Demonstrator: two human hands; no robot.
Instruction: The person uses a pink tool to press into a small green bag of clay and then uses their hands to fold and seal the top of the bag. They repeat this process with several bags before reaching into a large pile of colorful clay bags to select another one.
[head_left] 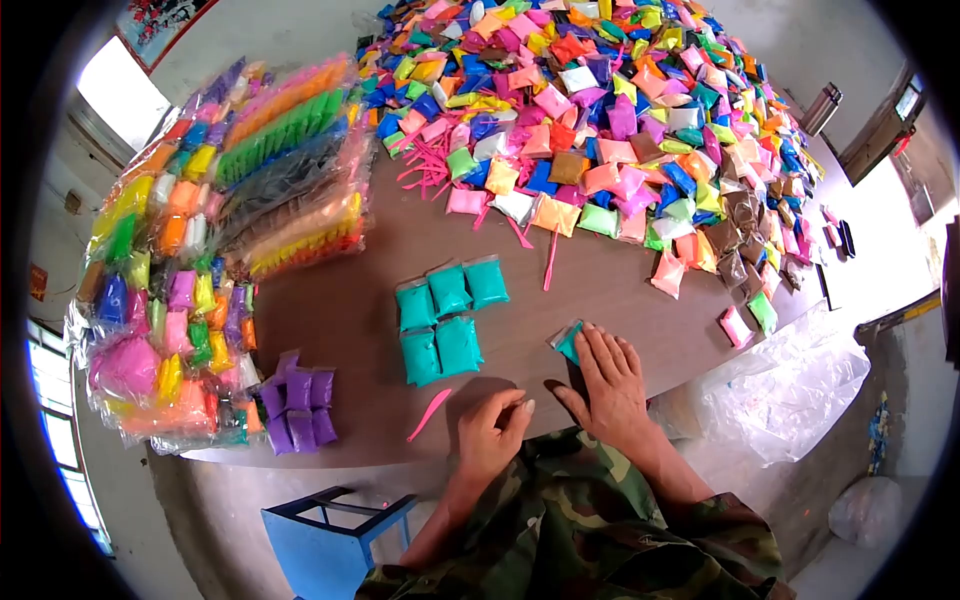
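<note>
My right hand [610, 390] lies flat on the brown table, fingers stretched out and thumb apart. Under its fingertips is a small teal packet [567, 343], partly covered by them. My left hand [492, 430] rests near the table's front edge with its fingers curled in; nothing shows in it. Just left of it lies a pink plastic knife-like tool [429, 415]. Beyond that, several teal packets [450, 290] are set out in two rows, close together. A small group of purple packets [299, 405] sits farther left.
A big heap of loose colourful packets [620, 130] covers the table's far side, with pink tools [430, 160] among them. Bundled packets in clear wrap [290, 170] are stacked at left. A clear plastic bag [780, 390] hangs by the right edge. A blue stool [335, 540] stands below.
</note>
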